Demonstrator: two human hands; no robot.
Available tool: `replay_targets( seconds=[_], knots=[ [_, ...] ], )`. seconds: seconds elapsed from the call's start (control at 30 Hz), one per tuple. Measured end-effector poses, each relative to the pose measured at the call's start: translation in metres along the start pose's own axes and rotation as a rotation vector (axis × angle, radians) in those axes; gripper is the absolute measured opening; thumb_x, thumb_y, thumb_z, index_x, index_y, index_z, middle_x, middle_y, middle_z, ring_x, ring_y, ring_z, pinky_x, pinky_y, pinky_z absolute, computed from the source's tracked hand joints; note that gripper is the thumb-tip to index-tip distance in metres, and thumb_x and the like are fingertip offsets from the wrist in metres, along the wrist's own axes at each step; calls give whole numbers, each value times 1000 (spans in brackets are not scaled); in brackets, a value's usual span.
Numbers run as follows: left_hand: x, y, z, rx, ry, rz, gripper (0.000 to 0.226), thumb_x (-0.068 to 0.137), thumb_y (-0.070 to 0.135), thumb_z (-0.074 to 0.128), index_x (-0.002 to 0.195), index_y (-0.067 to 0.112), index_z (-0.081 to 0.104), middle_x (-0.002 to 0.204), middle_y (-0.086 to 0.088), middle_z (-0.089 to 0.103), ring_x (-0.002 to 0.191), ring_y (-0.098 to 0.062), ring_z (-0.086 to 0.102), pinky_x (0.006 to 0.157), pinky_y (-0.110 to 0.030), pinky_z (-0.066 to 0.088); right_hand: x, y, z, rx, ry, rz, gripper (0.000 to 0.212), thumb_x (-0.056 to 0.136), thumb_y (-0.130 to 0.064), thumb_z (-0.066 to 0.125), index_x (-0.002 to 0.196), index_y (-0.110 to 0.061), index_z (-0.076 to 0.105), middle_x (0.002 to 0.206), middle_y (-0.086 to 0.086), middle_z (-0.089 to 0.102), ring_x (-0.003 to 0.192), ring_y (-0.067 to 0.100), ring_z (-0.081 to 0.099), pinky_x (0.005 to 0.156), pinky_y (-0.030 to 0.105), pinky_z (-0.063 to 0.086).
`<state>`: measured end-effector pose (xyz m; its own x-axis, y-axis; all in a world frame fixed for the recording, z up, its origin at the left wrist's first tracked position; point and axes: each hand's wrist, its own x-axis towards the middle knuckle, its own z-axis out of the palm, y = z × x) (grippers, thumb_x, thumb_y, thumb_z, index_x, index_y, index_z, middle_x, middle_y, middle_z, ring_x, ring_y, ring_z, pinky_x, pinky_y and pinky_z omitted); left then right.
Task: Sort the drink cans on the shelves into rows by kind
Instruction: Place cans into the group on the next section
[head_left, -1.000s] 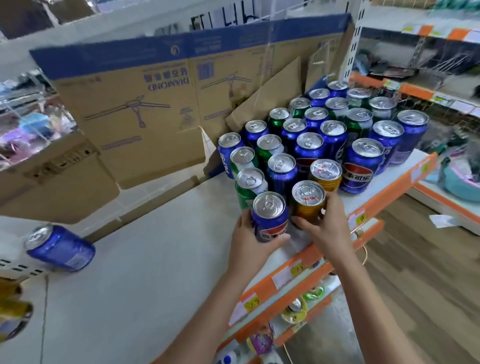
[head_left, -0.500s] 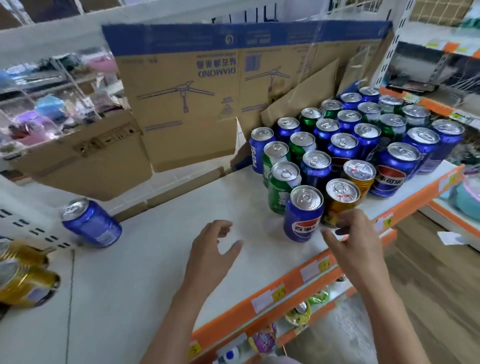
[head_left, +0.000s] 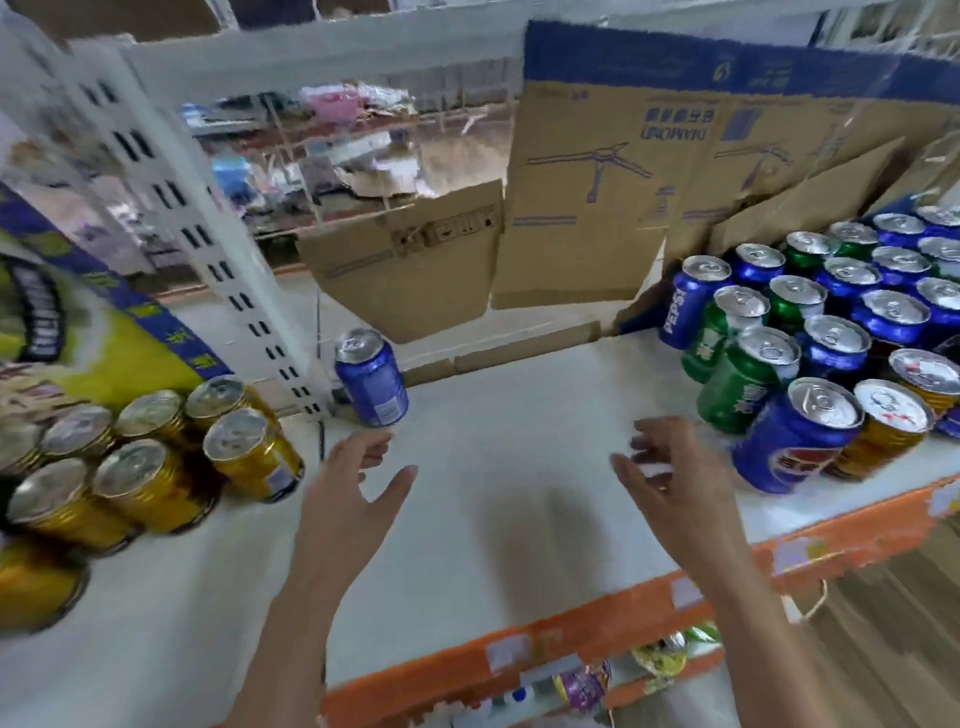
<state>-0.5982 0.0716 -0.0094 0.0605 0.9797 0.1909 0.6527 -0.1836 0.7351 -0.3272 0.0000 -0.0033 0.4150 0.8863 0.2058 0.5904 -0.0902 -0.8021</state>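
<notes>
- white shelf board is seen carrying all the cans, with an orange price strip along its front edge.
- both hands are held above the bare middle of the shelf, holding nothing: the left hand is spread wide with fingers loosely extended, and the right hand is open with fingers slightly bent.
- a lone blue can is stood upright just beyond the left hand, beside the slotted white upright.
- gold cans are grouped at the left of the shelf.
- a mixed cluster of blue cans and green cans is packed at the right; its nearest blue pepsi can is just beside the right hand, touching a gold can.
- brown cardboard, printed in blue, is propped at the back of the shelf.
</notes>
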Motion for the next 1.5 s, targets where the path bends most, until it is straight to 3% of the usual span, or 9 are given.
replay_targets(
  seconds=[0.27,0.47,0.63,0.77,0.83,1.0,1.2,1.4,1.5],
  knots=[
    [-22,-78,-90,239,143,-94,38,82,29,70,114,14,58,108,-1,60,102,-21,57,85,-34,44,16,-57,96,-100,-270,-188,42,85,-21,67,123,-15,51,112,0,55,90,9,54,79,28,49],
    [-46,-116,-134,356,274,-206,34,81,21,72,111,11,59,109,-6,61,102,-27,58,79,-33,40,46,-84,147,-178,-401,-232,49,86,-28,65,126,-9,46,122,8,53,100,18,55,81,28,43],
    [-56,-128,-151,390,318,-263,39,79,22,73,113,12,57,107,-7,59,98,-28,58,79,-36,45,76,-106,179,-122,-420,-135,71,80,-33,71,134,-3,37,132,16,46,114,30,51,90,36,41],
    [-46,-128,-153,338,334,-327,53,81,29,70,126,13,48,120,-8,54,104,-27,58,84,-37,48,88,-119,205,24,-458,-28,80,65,-46,80,126,-5,47,123,15,55,113,31,53,84,31,39],
    [-36,-125,-147,273,329,-367,61,81,34,70,131,11,43,126,-9,53,110,-28,57,88,-39,49,84,-123,212,115,-442,6,72,70,-33,81,126,-5,45,126,12,55,116,29,51,87,29,37],
    [-9,-109,-118,227,349,-452,79,82,38,69,141,8,27,143,-16,37,127,-35,43,99,-43,40,73,-120,200,115,-451,-47,68,73,-24,79,126,-4,43,126,11,55,111,25,51,81,27,36],
    [14,-92,-101,209,541,-658,91,71,51,75,134,4,30,136,-18,35,124,-38,42,91,-51,43,52,-95,165,97,-469,-73,69,69,-25,82,123,-11,41,115,0,53,99,14,47,81,26,38],
    [13,-90,-97,135,661,-639,88,70,44,79,135,4,35,138,-22,35,126,-43,38,94,-58,40,66,-58,102,59,-370,-9,65,71,-25,81,121,-14,42,109,-4,50,100,18,49,78,28,40],
    [3,-59,-90,105,771,-529,86,69,39,80,135,2,38,142,-24,32,131,-40,31,100,-56,34,89,-33,67,44,-256,52,61,69,-21,82,116,-12,44,108,0,54,99,21,52,77,32,42]
  ],
)
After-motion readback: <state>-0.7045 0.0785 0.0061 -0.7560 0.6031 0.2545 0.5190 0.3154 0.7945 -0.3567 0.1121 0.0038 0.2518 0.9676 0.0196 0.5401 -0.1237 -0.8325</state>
